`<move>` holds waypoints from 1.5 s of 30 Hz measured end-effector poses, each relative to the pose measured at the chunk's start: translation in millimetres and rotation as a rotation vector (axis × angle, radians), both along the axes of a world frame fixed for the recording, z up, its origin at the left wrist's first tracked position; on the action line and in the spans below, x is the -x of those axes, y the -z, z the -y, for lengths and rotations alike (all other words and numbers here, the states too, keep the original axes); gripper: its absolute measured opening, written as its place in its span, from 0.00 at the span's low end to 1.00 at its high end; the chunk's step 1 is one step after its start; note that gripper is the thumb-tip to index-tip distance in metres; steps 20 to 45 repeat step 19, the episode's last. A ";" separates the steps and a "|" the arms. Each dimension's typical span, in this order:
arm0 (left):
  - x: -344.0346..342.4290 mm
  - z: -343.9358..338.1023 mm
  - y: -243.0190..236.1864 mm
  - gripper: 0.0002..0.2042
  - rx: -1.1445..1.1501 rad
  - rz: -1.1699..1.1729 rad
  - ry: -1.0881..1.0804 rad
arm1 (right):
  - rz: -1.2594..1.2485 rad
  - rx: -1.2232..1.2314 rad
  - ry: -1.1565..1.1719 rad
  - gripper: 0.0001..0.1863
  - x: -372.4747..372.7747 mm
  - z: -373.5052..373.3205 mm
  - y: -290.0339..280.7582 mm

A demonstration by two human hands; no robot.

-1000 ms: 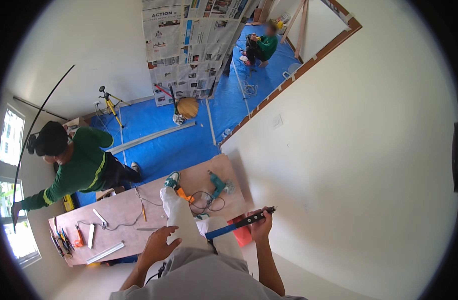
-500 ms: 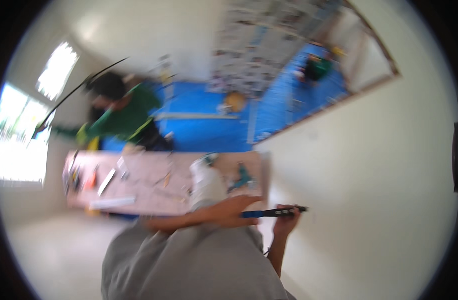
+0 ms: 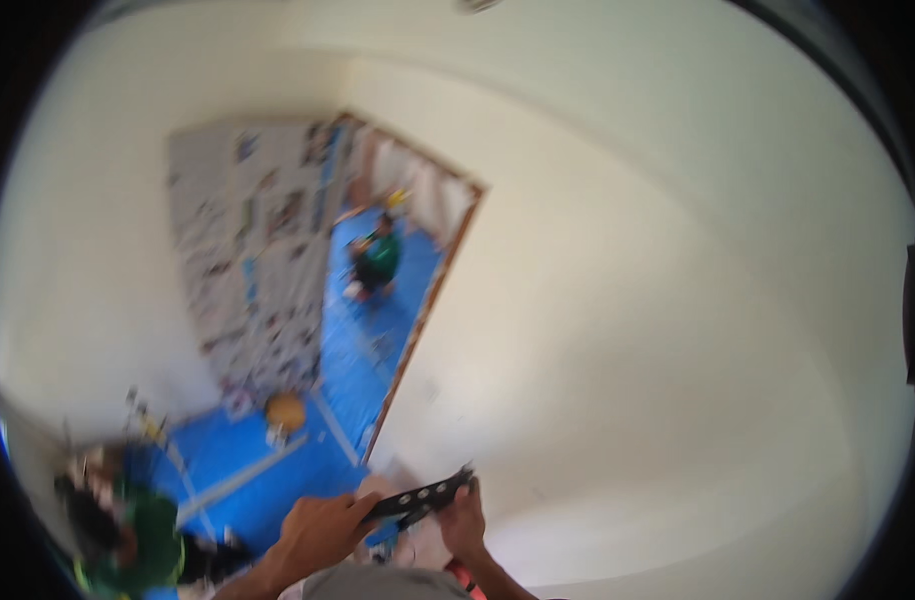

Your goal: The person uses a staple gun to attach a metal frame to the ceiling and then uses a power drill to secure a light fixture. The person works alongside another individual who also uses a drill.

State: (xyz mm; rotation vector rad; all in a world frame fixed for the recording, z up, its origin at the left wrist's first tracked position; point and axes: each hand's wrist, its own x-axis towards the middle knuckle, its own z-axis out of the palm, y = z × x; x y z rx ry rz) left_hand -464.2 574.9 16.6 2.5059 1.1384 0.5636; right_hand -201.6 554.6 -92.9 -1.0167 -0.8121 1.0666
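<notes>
Between my two hands is a long black tool (image 3: pixel 423 498) with a row of round light spots along it; its exact kind is too blurred to tell. My left hand (image 3: pixel 323 535) is closed on its left end, which hides that end. My right hand (image 3: pixel 465 522) holds the other end, fingers wrapped near the small tip. The tool slopes up to the right, in front of a pale wall (image 3: pixel 628 400). Below it, part of the pinkish board (image 3: pixel 425 548) shows behind my hands.
A wood-edged doorway (image 3: pixel 438 285) opens ahead, where a person in green (image 3: pixel 380 258) crouches on blue sheeting (image 3: pixel 323 465). Beside it stands a panel covered in printed paper (image 3: pixel 253 250). Another person in green (image 3: pixel 148 540) is at lower left. A round yellowish object (image 3: pixel 285 411) sits on the sheeting.
My view has swung up and to the right, so most of the board has left the picture. My left hand, stretched along the tool's blue end before, is now closed on the tool.
</notes>
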 end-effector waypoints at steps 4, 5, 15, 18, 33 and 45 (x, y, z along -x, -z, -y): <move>15.2 -64.1 -70.6 0.20 -0.539 0.101 0.062 | 0.203 -0.359 -0.074 0.27 4.4 -29.4 -93.0; 13.9 -83.5 -86.4 0.19 -0.668 0.131 0.085 | 0.292 -0.434 -0.027 0.29 4.7 -42.2 -112.8; 7.9 -218.8 -285.7 0.16 -1.176 0.291 0.065 | 0.314 -0.957 -0.308 0.32 56.0 -153.5 -290.8; 12.3 -239.7 -334.4 0.15 -1.160 0.246 -0.027 | 0.128 -0.871 -0.271 0.35 81.4 -197.3 -321.7; 14.9 -244.6 -344.8 0.15 -1.148 0.220 -0.067 | 0.042 -0.821 -0.281 0.35 90.1 -204.7 -326.1; 14.9 -244.6 -344.8 0.15 -1.148 0.220 -0.067 | 0.042 -0.821 -0.281 0.35 90.1 -204.7 -326.1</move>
